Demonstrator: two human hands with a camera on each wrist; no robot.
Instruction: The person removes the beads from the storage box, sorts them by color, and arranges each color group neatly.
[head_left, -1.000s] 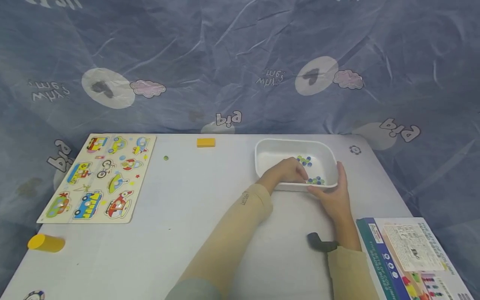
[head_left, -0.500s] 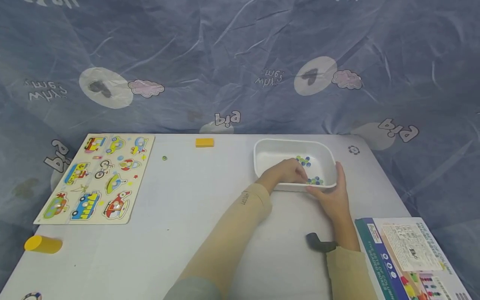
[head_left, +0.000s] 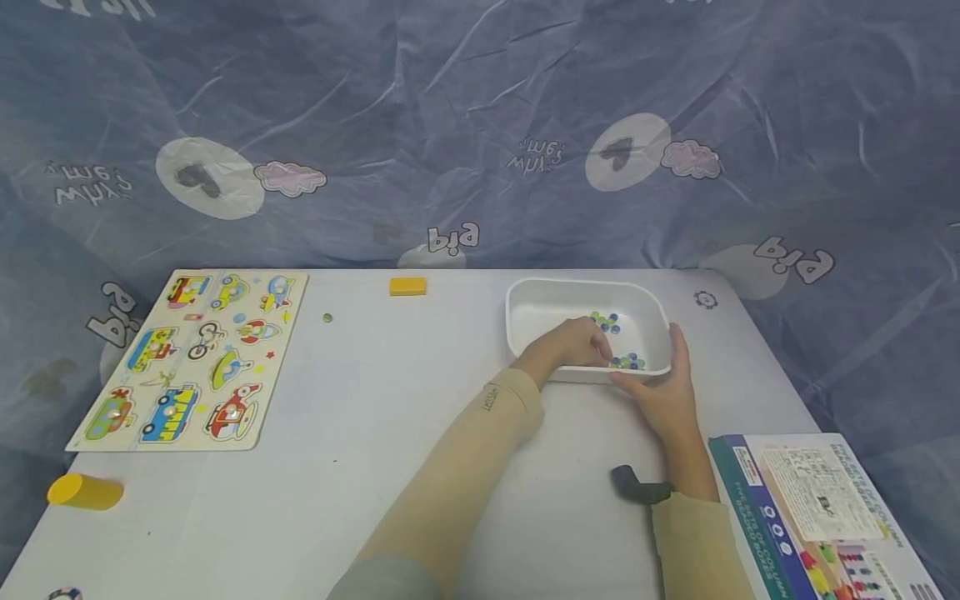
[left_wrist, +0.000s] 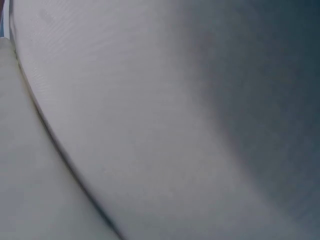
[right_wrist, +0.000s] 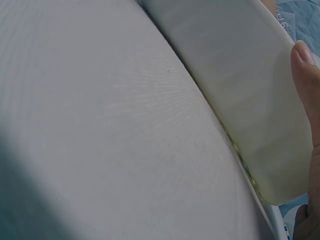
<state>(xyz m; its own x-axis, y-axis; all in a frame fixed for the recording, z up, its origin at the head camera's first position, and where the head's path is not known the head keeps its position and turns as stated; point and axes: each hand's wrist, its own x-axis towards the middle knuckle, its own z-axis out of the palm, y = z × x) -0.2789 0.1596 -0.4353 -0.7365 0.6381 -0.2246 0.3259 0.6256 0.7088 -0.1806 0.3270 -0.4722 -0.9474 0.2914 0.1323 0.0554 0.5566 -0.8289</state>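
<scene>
White plastic tray sits under both hands: the right hand grips its near right corner, thumb along the rim, while the left hand reaches inside, fingertips curled beside the glass beads; whether it pinches one I cannot tell. Most beads look gathered already; one stray bead lies far left of that hand.

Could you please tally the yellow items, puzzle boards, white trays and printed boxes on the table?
Yellow items: 2, the yellow block and the yellow cylinder
Puzzle boards: 1, the vehicle puzzle board
White trays: 1, the white tray, with the right hand at its near corner
Printed boxes: 1, the printed box
Total: 5
</scene>
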